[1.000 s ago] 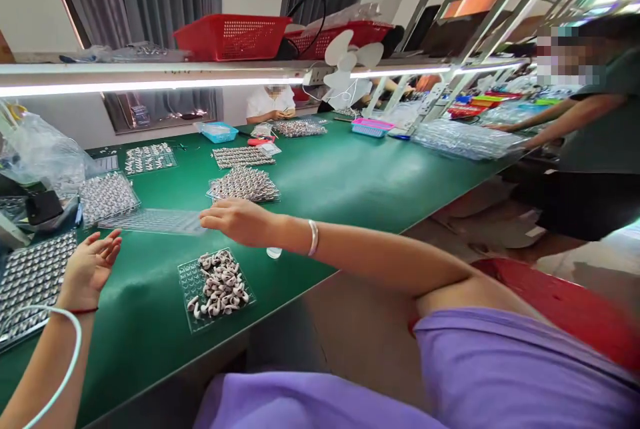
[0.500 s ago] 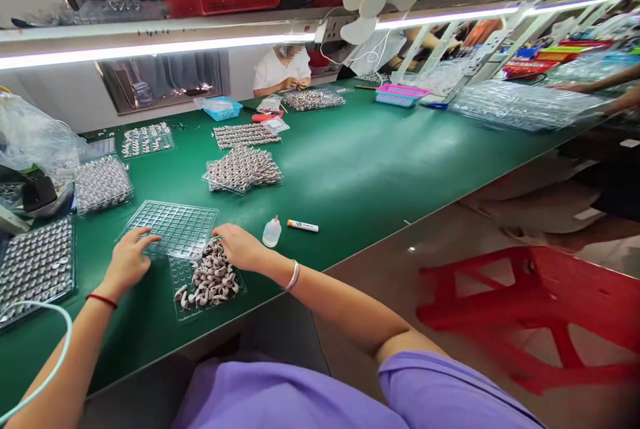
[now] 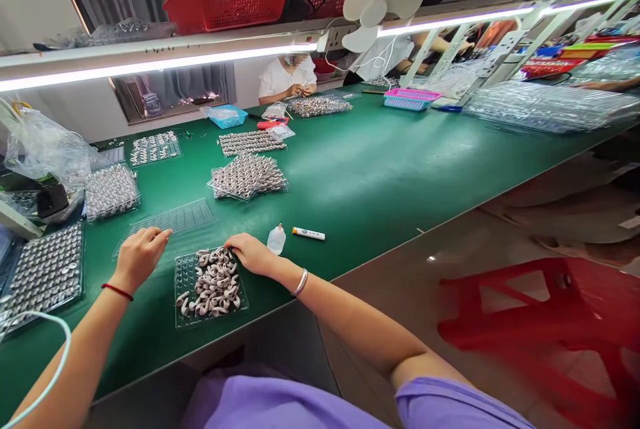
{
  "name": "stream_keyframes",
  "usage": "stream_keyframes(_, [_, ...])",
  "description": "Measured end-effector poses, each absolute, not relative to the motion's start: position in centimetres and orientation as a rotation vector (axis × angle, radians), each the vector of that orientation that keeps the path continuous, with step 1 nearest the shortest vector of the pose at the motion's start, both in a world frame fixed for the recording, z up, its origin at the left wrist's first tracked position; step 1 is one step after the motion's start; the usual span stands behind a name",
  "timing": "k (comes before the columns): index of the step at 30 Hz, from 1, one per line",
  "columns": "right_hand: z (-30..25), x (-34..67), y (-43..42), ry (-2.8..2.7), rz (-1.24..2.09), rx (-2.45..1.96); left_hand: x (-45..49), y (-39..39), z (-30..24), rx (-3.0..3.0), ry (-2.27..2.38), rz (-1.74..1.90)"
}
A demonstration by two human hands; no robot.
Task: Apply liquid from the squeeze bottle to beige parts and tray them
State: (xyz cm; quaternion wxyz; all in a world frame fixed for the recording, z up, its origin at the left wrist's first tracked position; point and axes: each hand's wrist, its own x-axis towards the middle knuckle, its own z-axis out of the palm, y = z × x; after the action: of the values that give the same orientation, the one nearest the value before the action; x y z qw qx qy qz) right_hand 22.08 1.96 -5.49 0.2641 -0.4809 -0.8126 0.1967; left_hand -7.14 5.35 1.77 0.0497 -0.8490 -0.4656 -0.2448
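Loose grey-beige earbud-shaped pieces [image 3: 216,286] lie heaped on a clear plastic tray [image 3: 186,272] near the table's front edge. My right hand [image 3: 253,254] is closed at that tray's far right corner, thumb and fingertips against the rim; the exact grip is partly hidden. My left hand [image 3: 141,257] is over the near side of an empty clear tray [image 3: 187,214], palm down, fingers loosely bent and apparently holding nothing. That tray lies on the green table behind the heap. A small squeeze bottle [image 3: 276,240] and a white marker-like tube [image 3: 309,234] sit right of my right hand.
Stacked filled trays [image 3: 247,177] stand farther back; another filled tray [image 3: 47,269] and a stack [image 3: 113,190] are at left. A person [image 3: 287,79] works across the green table [image 3: 360,169]. A red stool [image 3: 540,322] is at right, a fan [image 3: 375,12] overhead.
The empty clear tray has slid away and left, uncovering the far part of the tray with the heap. My left fingers are less spread. The view has shifted slightly.
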Motion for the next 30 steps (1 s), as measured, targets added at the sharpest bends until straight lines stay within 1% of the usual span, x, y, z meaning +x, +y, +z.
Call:
stream_keyframes(8, [-5.7, 23.7, 0.1, -2.236, 0.499, -1.290, -5.6, 6.5, 0.0, -2.627, -1.484, -0.498])
stream_keyframes(16, [-6.4, 24.1, -4.5, -2.193, 0.385, -1.243, -5.0, 7.4, -1.0, -2.718, -1.596, -0.310])
stream_keyframes(23, [-7.0, 22.8, -8.8, -2.151, 0.313, -1.174, -5.3, 8.7, -1.3, -2.853, -1.588, -0.360])
stream_keyframes(30, [-7.9, 20.3, -9.3, -2.114, 0.261, -1.047, -5.8, 7.1, 0.2, -2.874, -1.606, -0.520])
